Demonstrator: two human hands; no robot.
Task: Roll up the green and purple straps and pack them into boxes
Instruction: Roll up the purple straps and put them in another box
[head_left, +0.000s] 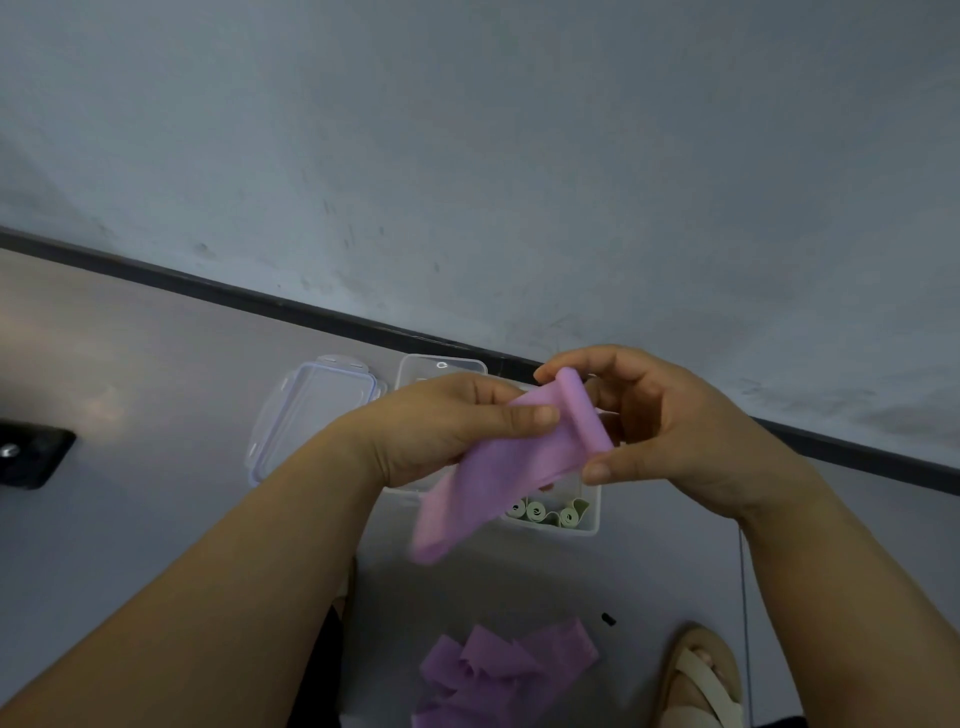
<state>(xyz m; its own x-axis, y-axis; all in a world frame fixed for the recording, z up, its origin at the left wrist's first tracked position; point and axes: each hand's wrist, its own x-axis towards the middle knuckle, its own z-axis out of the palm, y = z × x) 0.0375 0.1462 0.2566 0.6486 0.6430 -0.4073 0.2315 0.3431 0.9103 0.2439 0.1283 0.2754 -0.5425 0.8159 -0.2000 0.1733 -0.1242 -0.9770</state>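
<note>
- Both hands are up above the floor working one purple strap (498, 467), roughly mid-frame and right over the boxes.
- The far end of it is wound into a small roll (582, 415). The roll's long axis runs nearly up-down in the picture, top leaning a bit left.
- The right hand (660, 421) grips that roll, index finger curled over the top end and thumb under the bottom end.
- The left hand (441, 426) pinches the flat part just beside the roll, thumb lying on top and fingers curled underneath.
- The loose tail runs lengthwise away from the roll, down and to the left, and hangs free. Its tip is blurry.
- Below the hands on the floor there's a clear box (592, 512) with green rolled straps (540, 513) standing on end inside, spirals facing up.
- A clear lid (306, 415) lies flat to the left of it, and another clear container (441, 366) sits by the wall, partly hidden behind the left hand.
- A heap of unrolled purple straps (498, 670) lies on the floor close to the person, next to a sandalled foot (701, 675).
</note>
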